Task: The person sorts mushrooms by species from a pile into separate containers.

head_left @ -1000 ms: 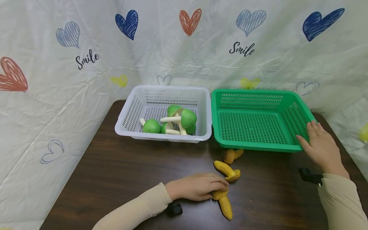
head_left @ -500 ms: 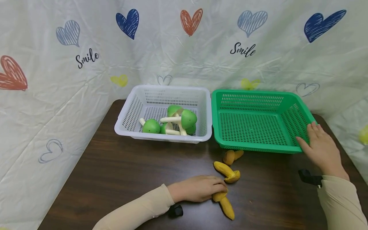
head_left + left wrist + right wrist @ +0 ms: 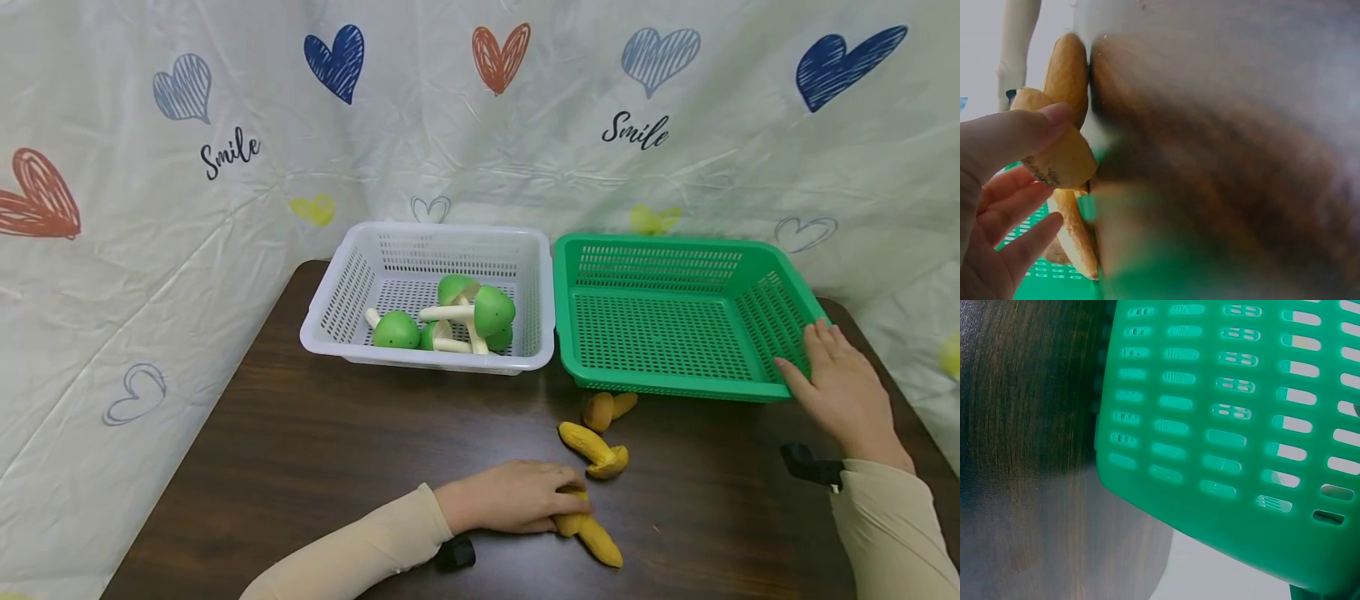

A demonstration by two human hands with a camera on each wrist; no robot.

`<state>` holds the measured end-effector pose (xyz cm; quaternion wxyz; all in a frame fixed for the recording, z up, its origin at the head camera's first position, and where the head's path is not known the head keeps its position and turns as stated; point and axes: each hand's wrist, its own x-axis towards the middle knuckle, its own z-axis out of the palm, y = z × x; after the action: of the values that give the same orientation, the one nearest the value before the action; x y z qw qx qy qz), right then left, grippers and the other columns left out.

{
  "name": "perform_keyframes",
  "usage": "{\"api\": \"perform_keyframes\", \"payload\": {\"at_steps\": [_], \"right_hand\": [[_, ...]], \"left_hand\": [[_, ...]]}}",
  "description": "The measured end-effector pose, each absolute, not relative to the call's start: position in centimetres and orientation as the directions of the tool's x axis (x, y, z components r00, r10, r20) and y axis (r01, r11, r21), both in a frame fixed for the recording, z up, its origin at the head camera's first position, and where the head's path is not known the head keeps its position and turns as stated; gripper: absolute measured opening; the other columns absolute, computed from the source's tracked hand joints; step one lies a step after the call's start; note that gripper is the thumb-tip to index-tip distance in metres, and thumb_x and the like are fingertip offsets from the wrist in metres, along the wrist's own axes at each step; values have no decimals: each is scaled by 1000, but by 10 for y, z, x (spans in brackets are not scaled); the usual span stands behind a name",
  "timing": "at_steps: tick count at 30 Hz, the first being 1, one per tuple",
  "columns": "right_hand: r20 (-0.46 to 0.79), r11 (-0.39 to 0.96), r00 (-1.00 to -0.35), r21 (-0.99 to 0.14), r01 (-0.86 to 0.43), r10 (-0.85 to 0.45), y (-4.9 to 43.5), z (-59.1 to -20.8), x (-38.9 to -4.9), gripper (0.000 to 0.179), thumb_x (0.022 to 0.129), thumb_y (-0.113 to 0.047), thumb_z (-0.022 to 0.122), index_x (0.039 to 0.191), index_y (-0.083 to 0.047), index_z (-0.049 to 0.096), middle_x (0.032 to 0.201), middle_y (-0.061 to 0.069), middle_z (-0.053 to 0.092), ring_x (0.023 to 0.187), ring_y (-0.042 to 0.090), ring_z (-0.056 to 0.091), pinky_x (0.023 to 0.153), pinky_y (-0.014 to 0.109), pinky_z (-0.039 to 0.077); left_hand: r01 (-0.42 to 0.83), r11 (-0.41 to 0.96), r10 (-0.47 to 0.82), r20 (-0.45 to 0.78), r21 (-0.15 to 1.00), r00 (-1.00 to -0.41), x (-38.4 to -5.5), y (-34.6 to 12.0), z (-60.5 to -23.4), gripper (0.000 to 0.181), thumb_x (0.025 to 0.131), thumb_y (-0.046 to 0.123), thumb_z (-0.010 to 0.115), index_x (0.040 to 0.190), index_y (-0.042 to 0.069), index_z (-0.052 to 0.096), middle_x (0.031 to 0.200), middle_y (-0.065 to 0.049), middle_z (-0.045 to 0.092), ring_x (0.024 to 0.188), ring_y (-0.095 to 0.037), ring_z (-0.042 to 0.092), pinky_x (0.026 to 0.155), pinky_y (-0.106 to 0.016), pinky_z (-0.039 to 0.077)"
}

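In the head view my left hand (image 3: 517, 497) pinches a yellow mushroom (image 3: 600, 542) by its cap, and the stem points toward the front right. The left wrist view shows the thumb across the mushroom cap (image 3: 1066, 159). A second yellow mushroom (image 3: 592, 448) lies just beyond it. Farther back, a brownish-yellow mushroom (image 3: 603, 411) lies by the front of the green basket (image 3: 675, 387). My right hand (image 3: 847, 392) rests at the basket's right front corner, its fingers extended along the rim. Only the basket's slotted wall (image 3: 1210, 456) appears in the right wrist view, without the hand.
Left of the green basket stands a white basket (image 3: 427, 357) holding several green-capped mushrooms (image 3: 493, 312). Both baskets stand at the back of the dark wooden table (image 3: 337, 450). Behind them hangs a pale cloth (image 3: 420, 133) printed with hearts.
The mushroom at my left hand has turned, its stem end swinging to the right and slightly away from me. My right hand stays at the green basket's corner.
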<state>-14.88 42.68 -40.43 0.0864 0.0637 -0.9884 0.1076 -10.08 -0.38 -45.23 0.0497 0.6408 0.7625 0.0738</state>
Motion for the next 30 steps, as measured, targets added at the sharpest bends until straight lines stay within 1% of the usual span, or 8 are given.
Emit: {"api": "perform_keyframes", "payload": {"at_steps": [4, 6, 10, 16, 19, 23, 30], "right_hand": [[179, 969, -978, -203, -141, -105, 427, -405, -149, 71, 102, -37, 33, 140, 19, 12, 145, 39, 8, 139, 45, 2, 112, 50, 1], [177, 969, -979, -204, -141, -105, 427, -405, -148, 71, 102, -37, 33, 141, 19, 12, 145, 39, 8, 139, 44, 1, 112, 50, 1], [181, 969, -978, -203, -143, -107, 427, -405, -148, 71, 102, -37, 33, 140, 19, 12, 145, 40, 9, 139, 45, 1, 112, 50, 2], [177, 970, -979, -204, -135, -99, 426, -405, -148, 71, 102, -37, 33, 141, 19, 12, 145, 39, 8, 139, 44, 0, 112, 50, 1], [178, 970, -979, -203, -134, -98, 426, -405, -149, 71, 102, -37, 33, 141, 19, 12, 145, 39, 8, 139, 43, -1, 112, 50, 1], [181, 970, -978, -203, -136, -99, 427, -405, -149, 71, 102, -36, 33, 141, 19, 12, 145, 39, 9, 139, 44, 1, 112, 50, 1], [193, 969, -976, -203, -140, -101, 426, -405, -148, 70, 102, -36, 33, 140, 19, 14, 145, 39, 11, 139, 44, 3, 113, 48, 1]], "left_hand": [[957, 175, 984, 1, 231, -180, -101, -4, -452, 44, 95, 27, 57, 137, 13, 48, 141, -1, 43, 132, -9, 37, 105, -16, 27], [949, 183, 982, -6, 255, -188, -101, -4, -452, 46, 95, 27, 58, 137, 11, 47, 142, 0, 43, 132, -8, 35, 105, -16, 25], [938, 194, 979, 4, 288, -204, -101, -4, -452, 46, 94, 28, 59, 135, 11, 49, 138, 0, 47, 130, -7, 39, 104, -15, 27], [927, 166, 980, 51, 336, -194, -100, -6, -452, 42, 93, 29, 60, 131, 10, 52, 132, 0, 51, 124, -6, 43, 101, -13, 30], [924, 158, 977, 79, 349, -197, -100, -8, -450, 42, 92, 28, 61, 129, 10, 53, 130, -1, 52, 122, -6, 45, 100, -12, 30], [914, 154, 969, 124, 374, -214, -102, -9, -447, 41, 91, 27, 64, 126, 9, 54, 127, -2, 53, 119, -7, 47, 100, -11, 29], [872, 139, 949, 190, 470, -253, -107, -12, -444, 41, 89, 24, 66, 124, 6, 55, 123, -3, 55, 114, -8, 49, 99, -11, 30]]}}
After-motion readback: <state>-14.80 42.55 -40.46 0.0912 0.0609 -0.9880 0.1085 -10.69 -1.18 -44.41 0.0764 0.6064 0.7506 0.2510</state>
